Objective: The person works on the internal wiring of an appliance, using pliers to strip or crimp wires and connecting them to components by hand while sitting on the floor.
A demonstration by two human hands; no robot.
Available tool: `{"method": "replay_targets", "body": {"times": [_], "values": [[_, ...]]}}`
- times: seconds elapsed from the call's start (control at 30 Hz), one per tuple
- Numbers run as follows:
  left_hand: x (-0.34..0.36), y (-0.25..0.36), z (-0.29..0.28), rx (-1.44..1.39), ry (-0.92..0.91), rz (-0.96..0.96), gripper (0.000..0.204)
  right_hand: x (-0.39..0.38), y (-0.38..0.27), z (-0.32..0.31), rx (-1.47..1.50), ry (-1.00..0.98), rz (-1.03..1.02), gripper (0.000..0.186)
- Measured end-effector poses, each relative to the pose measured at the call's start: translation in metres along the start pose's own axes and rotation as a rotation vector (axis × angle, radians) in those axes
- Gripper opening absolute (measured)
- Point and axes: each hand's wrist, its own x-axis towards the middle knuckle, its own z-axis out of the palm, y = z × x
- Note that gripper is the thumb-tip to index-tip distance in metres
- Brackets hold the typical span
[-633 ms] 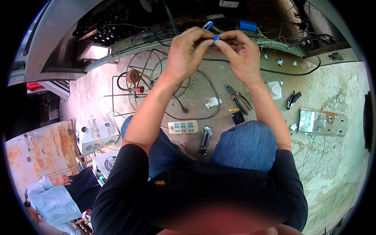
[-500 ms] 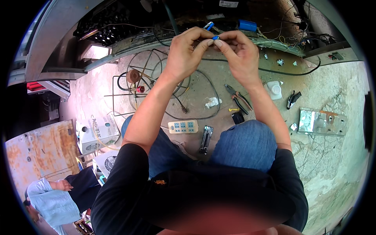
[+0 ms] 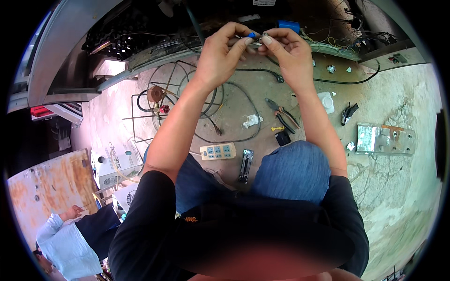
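Note:
My left hand (image 3: 219,55) is raised at the open frame of a metal cabinet (image 3: 154,55), thumb and fingers pinched on a small blue connector-like piece (image 3: 251,35). Close beside it, my right hand (image 3: 294,55) pinches a thin end that looks like wire; the fingertips hide most of it. The two sets of fingertips nearly meet. Just behind my right fingers, a blue cylinder (image 3: 289,25) lies on the cabinet's edge. Thin loose wires (image 3: 335,47) run along the frame to its right.
On the floor lie pliers (image 3: 283,115), a power strip (image 3: 218,151), a black packet (image 3: 245,166), a white bottle (image 3: 326,102) and a metal plate (image 3: 386,139). A coiled hose with a gauge (image 3: 155,94) is at left. Another person (image 3: 70,243) is beyond the boxes (image 3: 116,161).
Both hands have moved slightly up, and the fingertips have drawn a little apart around the blue piece. The other person's hand has lifted and now holds something thin.

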Motion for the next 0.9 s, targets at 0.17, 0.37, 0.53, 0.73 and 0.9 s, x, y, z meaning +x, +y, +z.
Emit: {"method": "replay_targets", "body": {"times": [0.17,0.37,0.53,0.73,0.9], "values": [[0.003,-0.011,0.027,-0.022,-0.06,-0.008,0.013,-0.001,0.0,-0.016,-0.043,0.015,-0.014,0.023],[0.002,-0.025,0.016,-0.085,-0.068,0.115,0.017,-0.073,-0.042,-0.102,-0.456,0.187,0.14,0.017],[-0.002,-0.019,0.019,0.001,-0.021,0.077,0.022,-0.262,-0.039,-0.216,-1.202,0.501,0.452,0.025],[0.003,-0.025,0.009,0.022,0.033,0.042,0.02,-0.436,-0.003,-0.183,-1.533,0.491,0.905,0.021],[0.007,-0.033,0.004,-0.032,0.008,0.073,0.017,-0.448,0.005,-0.19,-1.362,0.672,0.966,0.028]]}}
